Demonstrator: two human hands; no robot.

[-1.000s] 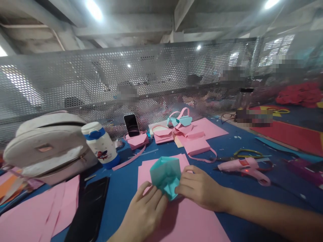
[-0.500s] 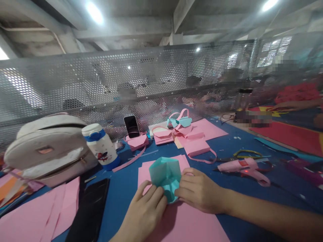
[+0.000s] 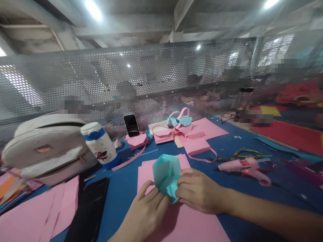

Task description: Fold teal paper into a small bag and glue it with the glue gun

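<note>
Between my hands is a small turquoise folded-paper bag (image 3: 165,171), its flap standing up and its inside facing me. My left hand (image 3: 148,210) grips its lower left edge, fingers curled and the fingertips partly hidden. My right hand (image 3: 199,191) pinches its right side, with the thumb and fingers closed on the paper. Beneath the bag lies a stack of pink paper sheets (image 3: 194,225), reaching toward the front edge of the view.
Right of my hands lies a pink glue gun (image 3: 246,167) beside yellow-handled scissors (image 3: 248,154). Finished pink paper bags (image 3: 196,144) sit behind. At left are a black phone (image 3: 88,208), a bottle (image 3: 97,144) and a backpack (image 3: 45,148). A perforated metal screen (image 3: 151,74) closes the back.
The turquoise paper bag has turned slightly and its upright flap has shifted a little to the right. My left hand has moved slightly right with it; my right hand barely moved.
</note>
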